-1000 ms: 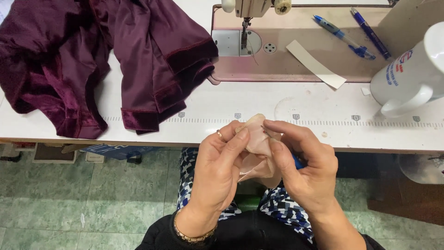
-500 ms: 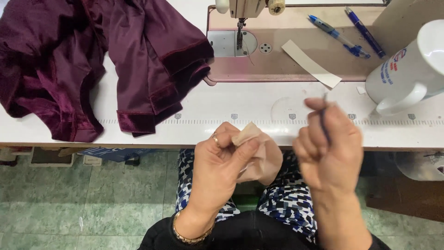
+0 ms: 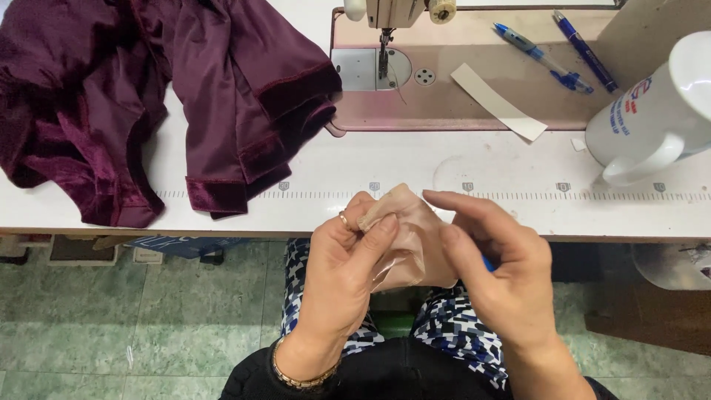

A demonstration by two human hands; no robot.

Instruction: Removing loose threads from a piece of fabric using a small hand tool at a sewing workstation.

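My left hand pinches a small beige fabric piece between thumb and fingers, just below the table's front edge and over my lap. A ring sits on one finger and a gold bracelet on the wrist. My right hand is right beside the fabric. Its index finger stretches over the fabric's top edge and its thumb rests against the fabric's right side. A bit of something blue shows under the right palm; I cannot tell whether the hand holds it.
A white table with a printed ruler strip carries a pink sewing machine bed with the needle above. A maroon velvet garment lies at the left. Two blue pens, a beige strip and a white mug sit at the right.
My right hand was raised above the table edge half a second ago; it has come back down to the fabric. The left hand kept hold of the beige piece.
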